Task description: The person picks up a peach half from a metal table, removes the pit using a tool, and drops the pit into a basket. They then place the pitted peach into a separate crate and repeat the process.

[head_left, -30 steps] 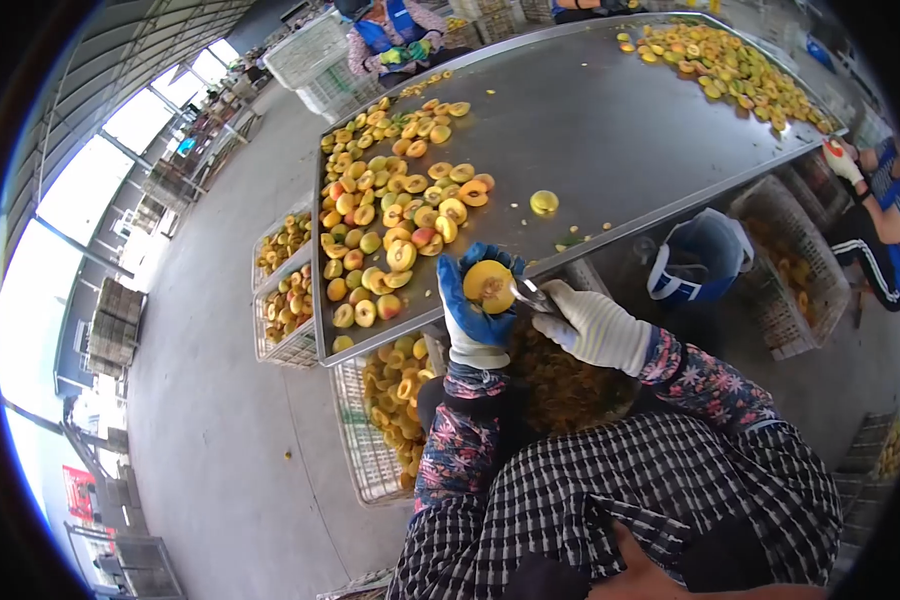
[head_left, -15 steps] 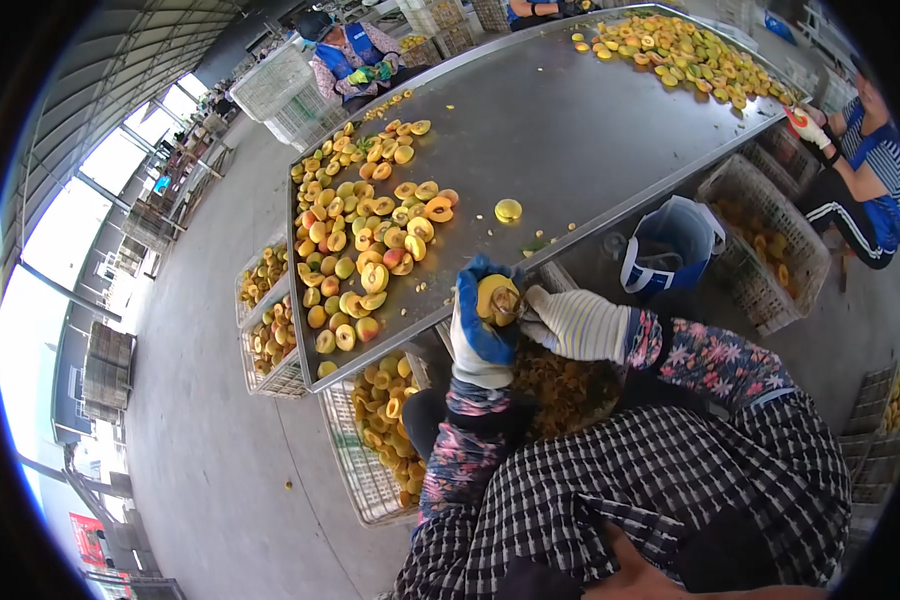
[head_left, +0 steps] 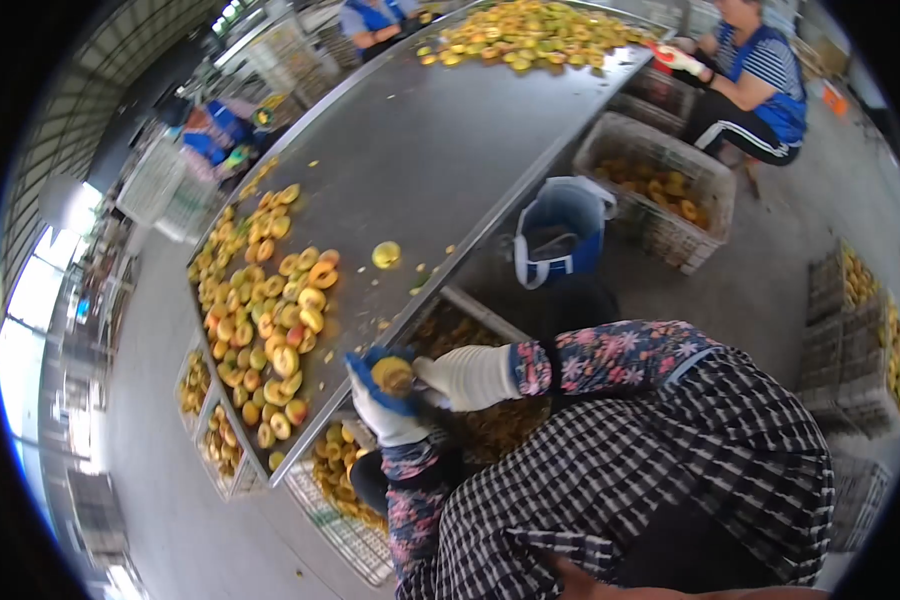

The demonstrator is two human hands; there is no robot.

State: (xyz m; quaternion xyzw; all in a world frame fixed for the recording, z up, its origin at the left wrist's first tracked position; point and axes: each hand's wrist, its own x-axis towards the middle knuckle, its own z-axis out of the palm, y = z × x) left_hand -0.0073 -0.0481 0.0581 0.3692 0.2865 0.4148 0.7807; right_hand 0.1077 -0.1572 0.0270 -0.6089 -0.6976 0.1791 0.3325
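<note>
My left hand (head_left: pixel 382 398), in a blue glove, grips a halved yellow peach (head_left: pixel 392 374) just off the near edge of the steel table (head_left: pixel 440 150). My right hand (head_left: pixel 462 377), in a white knit glove, presses against the peach from the right; the small metal tool seen earlier is hidden between the gloves. Both hands hover above a container of pits and scraps (head_left: pixel 490 425). A heap of halved peaches (head_left: pixel 260 300) lies on the table left of my hands. One lone peach half (head_left: pixel 386 254) rests farther out.
A blue bucket (head_left: pixel 558 232) stands on the floor beyond my arms. Wire crates of peaches (head_left: pixel 660 190) sit under and beside the table. A seated person in blue (head_left: pixel 750 80) works at the far right, others at the far end by another peach pile (head_left: pixel 530 30).
The view has swung right and down, so table and hands sit lower left. My hands have drawn closer together on the peach; the metal tool no longer shows.
</note>
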